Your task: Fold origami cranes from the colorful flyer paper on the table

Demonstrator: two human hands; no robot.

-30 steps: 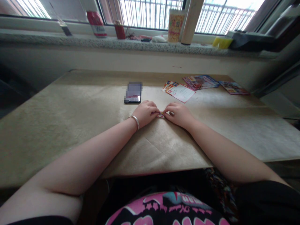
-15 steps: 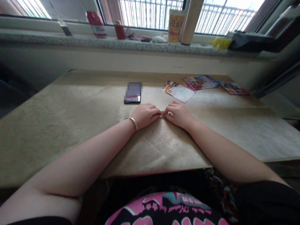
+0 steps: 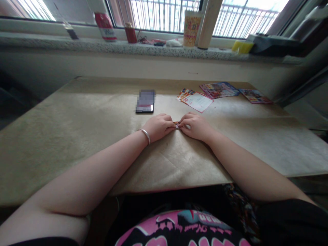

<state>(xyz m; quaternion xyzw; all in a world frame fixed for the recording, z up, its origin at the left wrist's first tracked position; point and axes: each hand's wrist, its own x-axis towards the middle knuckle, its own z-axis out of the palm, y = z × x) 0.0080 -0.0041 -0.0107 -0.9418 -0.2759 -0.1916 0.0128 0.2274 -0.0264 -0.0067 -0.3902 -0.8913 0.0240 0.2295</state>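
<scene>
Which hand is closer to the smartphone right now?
Left. The left hand lies just on the near side of the smartphone, slightly right; the right hand is farther off to its right.

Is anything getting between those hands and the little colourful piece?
Nothing visible is: the left hand and right hand both hold the small colourful piece at their fingertips. The phone and cards lie farther back on the table.

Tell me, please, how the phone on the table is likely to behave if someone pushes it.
The phone would probably stay stiff, as it looks like a thin slab. Lying flat on the table, it should slide rather than roll or tip. Its screen catches light, so it may feel slippery.
</scene>
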